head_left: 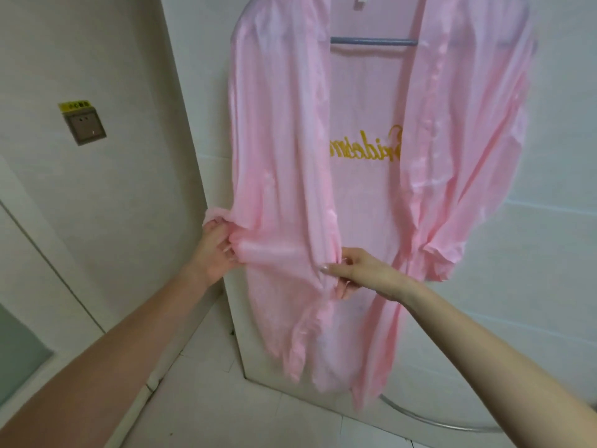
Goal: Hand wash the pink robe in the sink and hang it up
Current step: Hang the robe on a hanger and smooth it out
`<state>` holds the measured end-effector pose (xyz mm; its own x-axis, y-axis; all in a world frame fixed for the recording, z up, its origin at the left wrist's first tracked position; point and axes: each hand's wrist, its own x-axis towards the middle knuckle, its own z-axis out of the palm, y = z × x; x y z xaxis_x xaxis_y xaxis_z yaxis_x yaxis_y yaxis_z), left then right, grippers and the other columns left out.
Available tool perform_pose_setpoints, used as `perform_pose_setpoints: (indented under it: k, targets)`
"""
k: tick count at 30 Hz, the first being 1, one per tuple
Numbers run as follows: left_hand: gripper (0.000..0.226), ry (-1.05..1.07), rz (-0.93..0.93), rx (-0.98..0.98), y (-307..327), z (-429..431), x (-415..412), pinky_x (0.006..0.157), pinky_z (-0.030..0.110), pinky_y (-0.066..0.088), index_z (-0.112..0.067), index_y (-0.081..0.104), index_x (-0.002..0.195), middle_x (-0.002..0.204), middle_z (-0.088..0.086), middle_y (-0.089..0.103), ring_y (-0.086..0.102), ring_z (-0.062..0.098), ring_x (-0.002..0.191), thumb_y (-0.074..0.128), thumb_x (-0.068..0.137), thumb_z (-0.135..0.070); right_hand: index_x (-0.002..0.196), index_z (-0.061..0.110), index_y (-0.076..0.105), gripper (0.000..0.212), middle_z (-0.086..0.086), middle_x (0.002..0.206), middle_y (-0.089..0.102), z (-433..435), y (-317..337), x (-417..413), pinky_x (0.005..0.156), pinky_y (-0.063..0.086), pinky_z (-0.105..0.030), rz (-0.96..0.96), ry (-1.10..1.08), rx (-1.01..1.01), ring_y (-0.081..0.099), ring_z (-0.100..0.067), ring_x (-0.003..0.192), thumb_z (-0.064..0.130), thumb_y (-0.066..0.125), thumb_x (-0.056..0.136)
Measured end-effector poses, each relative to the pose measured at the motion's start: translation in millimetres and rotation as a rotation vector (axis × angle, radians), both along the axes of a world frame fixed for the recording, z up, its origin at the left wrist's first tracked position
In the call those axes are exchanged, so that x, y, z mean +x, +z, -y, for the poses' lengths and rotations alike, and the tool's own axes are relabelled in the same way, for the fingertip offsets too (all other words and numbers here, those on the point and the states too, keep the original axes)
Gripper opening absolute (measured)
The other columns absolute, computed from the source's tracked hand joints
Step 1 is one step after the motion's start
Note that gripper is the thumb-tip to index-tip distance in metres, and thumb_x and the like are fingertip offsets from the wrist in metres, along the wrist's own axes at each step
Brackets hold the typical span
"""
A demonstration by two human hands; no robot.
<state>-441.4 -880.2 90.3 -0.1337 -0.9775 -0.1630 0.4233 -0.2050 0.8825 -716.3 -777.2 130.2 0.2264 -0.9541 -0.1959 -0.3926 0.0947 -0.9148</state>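
I have the pink robe (284, 156) up on its hanger (373, 42) — washing looks done. My left hand (215, 250) pinches the sleeve at nine o'clock, my right hand (352, 273) the front edge — just straightening left.

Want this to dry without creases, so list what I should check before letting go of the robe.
1. The pink robe hangs on the hanger: ok.
2. The left hand pinches the robe's outer edge: ok.
3. The right hand pinches the robe's front edge: ok.
4. Fabric between the hands smooth: not ok, bunched at both grips.
5. The other sleeve smooth: not ok, crumpled at its cuff.
6. Hanger's hook secure: cannot tell, out of view.
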Motion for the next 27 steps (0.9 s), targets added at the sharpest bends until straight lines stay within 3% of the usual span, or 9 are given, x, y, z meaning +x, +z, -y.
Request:
perform_pose_setpoints:
  k: [4,7,10,13,15,19,21,24,27]
  targets:
    - [0.038,0.271,-0.345,-0.096,-3,5,33,0.07,0.039,0.057,-0.022,0.052,0.114,0.09,-0.001,0.071,0.07,0.017,0.079,0.065,0.079,-0.029,0.064,0.012,0.058,0.024,-0.002,0.052,0.054,0,-2,-5,0.055,0.043,-0.022,0.065,-0.052,-0.039,0.049,-0.014,0.052,0.017,0.078,0.075]
    - [0.023,0.155,-0.175,0.289,-40,-12,10,0.053,0.032,0.058,-0.019,0.062,0.1,0.066,0.002,0.071,0.069,0.017,0.059,0.043,0.095,-0.03,0.059,0.019,0.064,0.022,0.007,0.059,0.057,-1,-1,-2,0.063,0.04,-0.018,0.079,-0.017,-0.101,0.051,-0.009,0.062,0.014,0.078,0.075]
    - [0.05,-0.125,-0.17,0.156,-29,-20,-26,0.073,0.041,0.058,-0.013,0.062,0.115,0.103,0.009,0.069,0.07,0.024,0.088,0.029,0.1,-0.049,0.07,0.017,0.071,0.012,0.011,0.069,0.069,-8,-3,-1,0.072,0.045,-0.009,0.051,0.0,-0.085,0.064,0.001,0.074,0.011,0.075,0.079]
    - [0.043,-0.025,-0.048,0.037,9,-22,-31,0.08,0.03,0.053,-0.019,0.055,0.116,0.092,-0.004,0.07,0.066,0.014,0.088,0.026,0.1,-0.047,0.055,0.015,0.057,0.031,0.012,0.046,0.053,-10,-8,-13,0.049,0.038,-0.011,-0.037,-0.178,-0.166,0.049,-0.002,0.046,0.02,0.076,0.079]
    - [0.036,0.045,0.111,-0.023,12,-14,-17,0.073,0.024,0.053,-0.019,0.055,0.116,0.085,-0.008,0.072,0.064,0.012,0.092,0.032,0.101,-0.041,0.054,0.013,0.055,0.034,0.01,0.044,0.05,-15,-8,-21,0.046,0.036,-0.015,-0.089,-0.201,-0.132,0.044,-0.005,0.044,0.023,0.08,0.075]
    - [0.066,-0.028,0.374,-0.054,11,-7,31,0.095,0.047,0.047,-0.021,0.046,0.136,0.127,0.001,0.06,0.056,0.024,0.116,0.057,0.082,-0.058,0.043,0.02,0.038,0.053,0.012,0.041,0.034,-17,-8,-26,0.045,0.025,-0.023,-0.299,-0.19,-0.075,0.029,-0.007,0.04,0.028,0.079,0.075]
    - [0.07,0.019,0.462,-0.137,12,-8,48,0.096,0.053,0.045,-0.019,0.045,0.136,0.128,0.004,0.06,0.057,0.027,0.114,0.074,0.076,-0.041,0.052,0.013,0.051,0.041,0.003,0.049,0.047,-19,-7,-24,0.051,0.032,-0.023,-0.295,-0.166,-0.07,0.041,-0.012,0.048,0.033,0.075,0.079]
    - [0.048,0.253,0.596,-0.237,15,-10,64,0.09,0.043,0.048,-0.006,0.05,0.13,0.119,0.008,0.059,0.058,0.027,0.107,0.067,0.085,-0.007,0.064,0.005,0.071,0.026,-0.01,0.063,0.069,-28,-4,-8,0.066,0.051,-0.021,-0.199,0.12,0.115,0.066,-0.019,0.06,0.018,0.068,0.087]
    - [0.053,0.346,0.794,-0.275,22,-10,86,0.082,0.046,0.051,-0.006,0.062,0.114,0.112,0.017,0.065,0.063,0.031,0.098,0.078,0.067,-0.025,0.049,0.015,0.063,0.038,0.003,0.049,0.058,-16,-4,-3,0.062,0.056,-0.026,-0.28,-0.089,-0.042,0.068,-0.016,0.056,0.012,0.067,0.087]
